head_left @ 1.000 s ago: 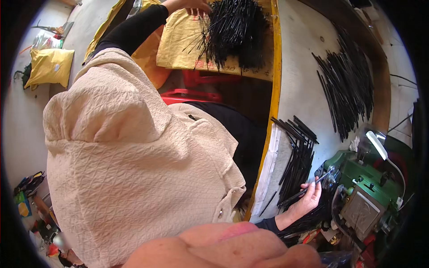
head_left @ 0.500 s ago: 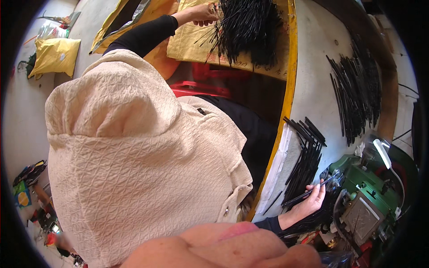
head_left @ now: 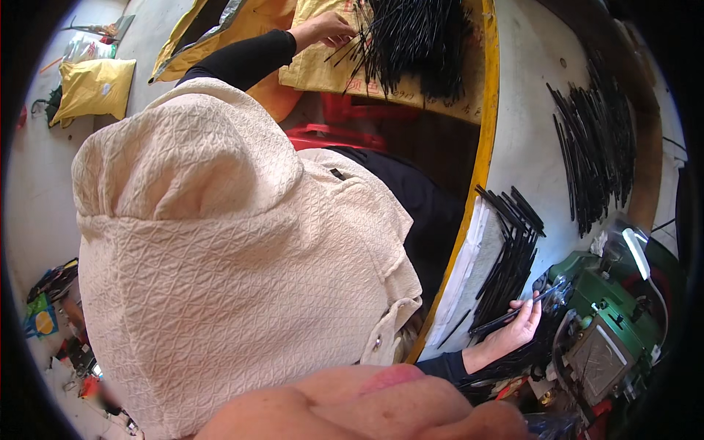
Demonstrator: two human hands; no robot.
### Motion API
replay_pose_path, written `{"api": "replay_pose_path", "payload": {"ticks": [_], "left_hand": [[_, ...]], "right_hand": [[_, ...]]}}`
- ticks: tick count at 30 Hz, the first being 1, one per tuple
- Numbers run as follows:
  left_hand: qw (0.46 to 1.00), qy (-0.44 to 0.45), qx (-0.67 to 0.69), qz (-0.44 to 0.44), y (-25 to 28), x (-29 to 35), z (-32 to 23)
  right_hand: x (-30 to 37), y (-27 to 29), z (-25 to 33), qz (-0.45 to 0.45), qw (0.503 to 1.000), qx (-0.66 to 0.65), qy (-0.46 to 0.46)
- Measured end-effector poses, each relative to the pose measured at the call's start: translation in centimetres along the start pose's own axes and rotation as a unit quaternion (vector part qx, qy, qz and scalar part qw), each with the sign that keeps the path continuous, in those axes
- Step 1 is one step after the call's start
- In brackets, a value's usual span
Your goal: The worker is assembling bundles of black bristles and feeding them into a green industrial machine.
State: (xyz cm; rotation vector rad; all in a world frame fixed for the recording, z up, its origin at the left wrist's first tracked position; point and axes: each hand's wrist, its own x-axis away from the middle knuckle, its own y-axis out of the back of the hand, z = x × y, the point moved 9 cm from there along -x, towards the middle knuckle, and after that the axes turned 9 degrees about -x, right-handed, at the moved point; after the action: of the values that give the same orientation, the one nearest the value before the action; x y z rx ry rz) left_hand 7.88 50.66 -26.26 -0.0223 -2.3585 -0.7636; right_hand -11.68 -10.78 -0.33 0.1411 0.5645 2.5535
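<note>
My left hand (head_left: 326, 29) is at the far left, its fingers loosely bent and apart at the edge of a thick bunch of thin black rods (head_left: 418, 48). The bunch lies on a yellow woven sack (head_left: 312, 70). My right hand (head_left: 522, 324) is closed on a slim black rod (head_left: 544, 295), pinched between thumb and fingers. The rod's far end reaches the front of a green machine (head_left: 612, 323). Beside that hand, a row of black rods (head_left: 513, 257) lies on the table, with more rods partly hidden under the wrist.
Another large pile of black rods (head_left: 598, 147) lies farther back on the pale tabletop (head_left: 524, 81), which has a yellow edge (head_left: 469, 213). A white lamp (head_left: 636, 253) with a cord stands by the machine. A red stool (head_left: 337, 136) shows below the sack.
My left hand has drawn back slightly from the rods and its fingers have loosened. My right hand keeps its grip on the rod at the machine. The whole view has shifted a little.
</note>
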Motion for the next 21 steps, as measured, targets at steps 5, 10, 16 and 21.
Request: {"api": "replay_pose_path", "payload": {"ticks": [5, 10, 16, 21], "left_hand": [[0.998, -0.049, 0.038, 0.006, 0.8, 0.9, 1.0], [0.998, -0.061, 0.02, 0.002, 0.4, 1.5, -0.1], [0.994, -0.076, 0.075, -0.018, -0.2, 1.1, -1.4], [0.99, -0.074, 0.116, -0.011, -0.3, -0.5, 0.4]], "right_hand": [[0.5, -0.9, -0.1, 0.009, 1.0, -0.018, -0.002], [0.3, -0.9, -0.6, 0.011, 0.999, -0.037, 0.003], [-0.2, 0.0, -0.2, 0.005, 1.0, -0.005, -0.004], [0.1, -0.4, 0.3, 0.01, 1.0, -0.014, 0.001]]}}
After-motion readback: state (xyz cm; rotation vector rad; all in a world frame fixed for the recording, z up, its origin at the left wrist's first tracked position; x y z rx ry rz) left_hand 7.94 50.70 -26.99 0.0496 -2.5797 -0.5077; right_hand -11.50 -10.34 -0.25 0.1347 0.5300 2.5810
